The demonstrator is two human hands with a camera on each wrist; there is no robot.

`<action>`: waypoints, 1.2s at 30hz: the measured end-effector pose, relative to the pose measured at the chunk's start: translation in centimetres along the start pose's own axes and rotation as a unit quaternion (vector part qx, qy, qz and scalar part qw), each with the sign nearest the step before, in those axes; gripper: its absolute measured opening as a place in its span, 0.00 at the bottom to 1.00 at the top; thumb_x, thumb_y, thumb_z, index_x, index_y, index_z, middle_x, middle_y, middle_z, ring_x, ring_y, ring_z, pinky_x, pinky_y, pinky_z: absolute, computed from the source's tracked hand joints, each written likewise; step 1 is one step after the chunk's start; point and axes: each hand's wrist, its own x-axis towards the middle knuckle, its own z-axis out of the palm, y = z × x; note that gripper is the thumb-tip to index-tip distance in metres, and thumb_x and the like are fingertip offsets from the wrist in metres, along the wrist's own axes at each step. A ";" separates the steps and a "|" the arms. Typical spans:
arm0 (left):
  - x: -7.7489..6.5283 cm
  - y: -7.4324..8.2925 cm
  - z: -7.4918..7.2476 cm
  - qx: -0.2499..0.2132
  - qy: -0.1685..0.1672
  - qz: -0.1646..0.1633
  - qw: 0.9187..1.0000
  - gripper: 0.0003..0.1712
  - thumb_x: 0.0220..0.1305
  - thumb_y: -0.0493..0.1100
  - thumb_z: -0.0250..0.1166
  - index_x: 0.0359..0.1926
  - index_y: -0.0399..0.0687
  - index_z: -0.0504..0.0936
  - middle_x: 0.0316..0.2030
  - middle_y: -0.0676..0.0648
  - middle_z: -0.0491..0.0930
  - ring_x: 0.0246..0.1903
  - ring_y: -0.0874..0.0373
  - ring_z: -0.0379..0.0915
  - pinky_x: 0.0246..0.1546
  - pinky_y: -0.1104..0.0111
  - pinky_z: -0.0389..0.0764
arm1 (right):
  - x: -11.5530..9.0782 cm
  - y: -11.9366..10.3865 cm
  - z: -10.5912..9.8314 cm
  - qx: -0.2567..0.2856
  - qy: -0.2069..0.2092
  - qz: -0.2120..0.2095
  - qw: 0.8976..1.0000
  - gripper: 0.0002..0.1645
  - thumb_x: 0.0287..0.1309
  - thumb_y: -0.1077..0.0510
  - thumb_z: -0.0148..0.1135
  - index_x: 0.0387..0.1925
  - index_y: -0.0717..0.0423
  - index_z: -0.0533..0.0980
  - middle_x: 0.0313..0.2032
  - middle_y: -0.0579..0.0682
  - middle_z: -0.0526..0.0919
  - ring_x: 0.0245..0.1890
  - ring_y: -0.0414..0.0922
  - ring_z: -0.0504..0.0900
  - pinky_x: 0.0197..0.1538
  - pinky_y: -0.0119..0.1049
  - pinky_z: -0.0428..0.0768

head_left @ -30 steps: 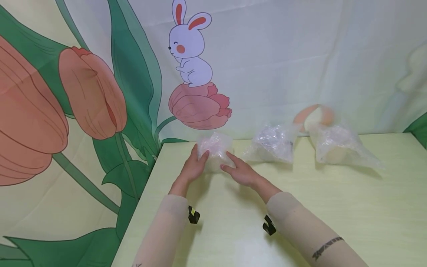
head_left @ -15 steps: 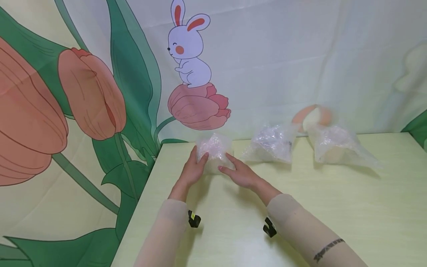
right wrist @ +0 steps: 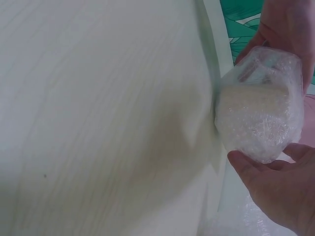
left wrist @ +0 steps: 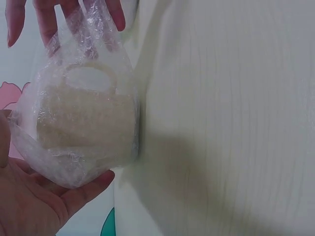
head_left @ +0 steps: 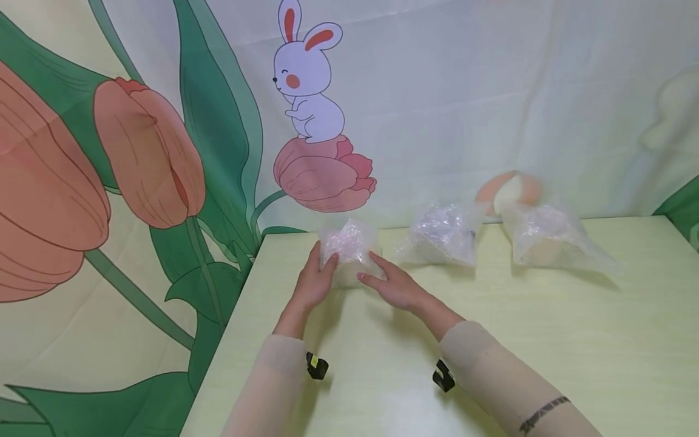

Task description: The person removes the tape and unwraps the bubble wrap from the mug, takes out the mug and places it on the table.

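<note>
A cream mug [left wrist: 88,118] in a clear bubble-wrap bag stands near the table's far left corner, its loop handle showing through the plastic in the left wrist view. My left hand [head_left: 314,282] holds its left side, thumb on the front. On the opposite side, my right hand [head_left: 401,288] has its fingers along the wrapping and its thumb low at the front. The right wrist view shows the wrapped mug [right wrist: 253,110] between both hands, with the right hand [right wrist: 280,191] at lower right.
Two more bubble-wrapped things, a middle bag [head_left: 445,237] and a right bag [head_left: 551,243], stand along the back edge. Behind the pale table [head_left: 382,376] hangs a printed cloth [head_left: 437,121] with tulips and a rabbit. The table's left edge runs close to the left arm.
Both hands keep their places on the wrapped mug. The sleeves and wrists have drawn slightly back toward the near side, and the mug sits a touch nearer.
</note>
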 end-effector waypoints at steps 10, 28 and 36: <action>-1.3 0.7 0.1 -0.007 0.001 -0.009 1.000 0.45 0.79 0.63 0.47 0.84 0.51 0.41 0.83 0.41 0.49 0.82 0.41 0.44 0.80 0.44 0.51 | -1.2 0.0 -0.5 0.021 0.007 0.002 1.000 0.46 0.70 0.31 0.55 0.82 0.35 0.53 0.82 0.50 0.56 0.81 0.57 0.54 0.80 0.61 0.56; -4.2 1.7 0.7 -0.015 0.003 -0.004 1.000 0.46 0.79 0.64 0.49 0.85 0.55 0.40 0.83 0.44 0.46 0.82 0.44 0.43 0.80 0.46 0.51 | -4.0 -0.2 -1.1 0.003 0.016 0.011 1.000 0.45 0.68 0.29 0.56 0.81 0.27 0.54 0.81 0.48 0.57 0.81 0.56 0.57 0.78 0.62 0.58; -5.6 2.0 1.3 -0.025 0.001 0.002 1.000 0.46 0.78 0.65 0.49 0.85 0.57 0.40 0.83 0.45 0.48 0.82 0.44 0.45 0.79 0.46 0.53 | -5.6 -0.2 -1.5 -0.003 0.024 0.005 1.000 0.44 0.69 0.30 0.56 0.81 0.31 0.55 0.81 0.49 0.58 0.81 0.56 0.57 0.78 0.63 0.58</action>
